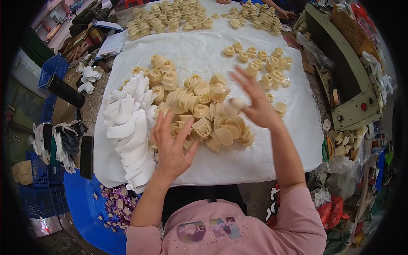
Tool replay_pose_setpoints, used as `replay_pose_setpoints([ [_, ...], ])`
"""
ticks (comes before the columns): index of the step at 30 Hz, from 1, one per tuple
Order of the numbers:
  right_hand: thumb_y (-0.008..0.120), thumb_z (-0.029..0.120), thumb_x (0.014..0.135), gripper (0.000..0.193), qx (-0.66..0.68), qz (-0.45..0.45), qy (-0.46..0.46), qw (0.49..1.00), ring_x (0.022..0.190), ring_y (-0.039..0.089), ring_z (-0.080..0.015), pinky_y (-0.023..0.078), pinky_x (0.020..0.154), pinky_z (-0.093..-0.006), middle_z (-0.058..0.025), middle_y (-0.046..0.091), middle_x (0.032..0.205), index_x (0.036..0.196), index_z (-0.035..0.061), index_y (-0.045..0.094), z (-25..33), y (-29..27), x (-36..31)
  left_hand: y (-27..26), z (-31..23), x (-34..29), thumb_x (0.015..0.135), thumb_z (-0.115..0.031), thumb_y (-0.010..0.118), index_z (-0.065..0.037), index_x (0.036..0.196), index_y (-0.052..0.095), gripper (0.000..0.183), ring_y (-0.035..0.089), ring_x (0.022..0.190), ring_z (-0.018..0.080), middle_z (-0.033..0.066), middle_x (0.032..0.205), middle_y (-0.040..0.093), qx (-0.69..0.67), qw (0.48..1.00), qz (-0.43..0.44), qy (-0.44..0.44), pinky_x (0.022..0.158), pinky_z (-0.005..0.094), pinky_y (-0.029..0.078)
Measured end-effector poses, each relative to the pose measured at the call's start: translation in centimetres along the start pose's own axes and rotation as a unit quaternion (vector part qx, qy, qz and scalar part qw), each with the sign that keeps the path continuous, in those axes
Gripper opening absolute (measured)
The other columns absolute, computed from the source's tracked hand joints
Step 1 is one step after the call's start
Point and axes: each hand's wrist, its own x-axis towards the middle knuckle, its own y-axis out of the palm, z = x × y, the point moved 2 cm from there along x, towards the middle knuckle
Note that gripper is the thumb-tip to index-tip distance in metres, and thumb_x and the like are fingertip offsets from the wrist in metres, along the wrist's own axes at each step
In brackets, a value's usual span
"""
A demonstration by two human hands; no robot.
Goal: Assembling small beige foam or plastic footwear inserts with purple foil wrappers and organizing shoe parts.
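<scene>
Central heap: a pile of cream moulded heel-like pieces, tumbled over one another on the white cloth; several show small holes in a flat face.
Left hand: at the near-left edge of the heap, back up, fingers spread; I see it closed round nothing, though what lies beneath the fingers is hidden from me.
Right hand: over the heap's right side, blurred, fingers stretched out; a small pale piece shows by its thumb side, and I cannot tell whether it is gripped.
White curved strips: stacked in overlapping rows, just left of the heap.
Loose cream pieces: spaced out in a group, beyond the heap to its right.
Far piles: more cream pieces, well beyond the heap.
Co-worker's hand: past the heap, at the far right.
Black phone: well left of the heap, toward the wearer.
Black cylinder: farther left of the heap, tilted.
Blue basin: below and left of the heap, holding shiny purple bits.
Green machine: well right of the heap.
</scene>
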Motion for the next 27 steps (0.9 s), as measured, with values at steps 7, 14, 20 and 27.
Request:
replay_pose_setpoints([
  [7, 0.062, 0.013, 0.081, 0.051, -0.197, -0.179, 0.249, 0.931, 0.126, 0.038, -0.0358, 0.028, 0.108, -0.0426, -0.0202, 0.041, 0.135, 0.131, 0.0121, 0.05, -10.6, -2.7, -11.2, 0.8, 0.2, -1.6, 0.066, -0.012, 0.073, -0.009, 0.131, 0.05, 0.07, 0.027, 0.129, 0.0438, 0.031, 0.141, 0.022, 0.039, 0.994, -0.066, -0.074, 0.105, 0.0504, 0.021],
  [14, 0.049, 0.018, 0.093, 0.037, -0.02, -0.204, 0.205, 0.957, 0.128, 0.038, -0.0319, 0.029, 0.108, -0.0392, -0.0164, 0.04, 0.139, 0.128, 0.0064, 0.052, -6.4, 1.7, -7.9, 1.8, -2.8, -0.3, 0.065, -0.021, 0.074, -0.015, 0.121, 0.06, 0.059, 0.029, 0.126, 0.0438, 0.0264, 0.135, 0.036, -0.042, 0.998, -0.048, 0.01, 0.102, 0.0515, 0.025],
  [20, 0.048, 0.019, 0.095, 0.041, 0.31, -0.05, 0.209, 0.926, 0.126, 0.042, -0.0306, 0.032, 0.107, -0.0388, -0.0161, 0.04, 0.139, 0.134, 0.0071, 0.046, -1.6, 6.2, -2.2, 0.3, -1.4, -0.6, 0.065, -0.012, 0.072, -0.014, 0.122, 0.059, 0.059, 0.034, 0.127, 0.04, 0.0226, 0.135, 0.039, -0.095, 0.993, -0.063, 0.0, 0.103, 0.051, 0.025],
  [27, 0.061, 0.01, 0.082, 0.05, 0.074, -0.056, 0.061, 0.994, 0.111, 0.053, -0.033, 0.046, 0.091, -0.0396, -0.0158, 0.049, 0.127, 0.131, 0.0072, 0.049, -0.2, 3.6, -3.7, -3.2, 0.9, -5.5, 0.063, -0.013, 0.075, -0.012, 0.125, 0.055, 0.065, 0.034, 0.131, 0.0369, 0.0208, 0.135, 0.039, 0.103, 0.993, -0.029, -0.058, 0.099, 0.0478, 0.025],
])
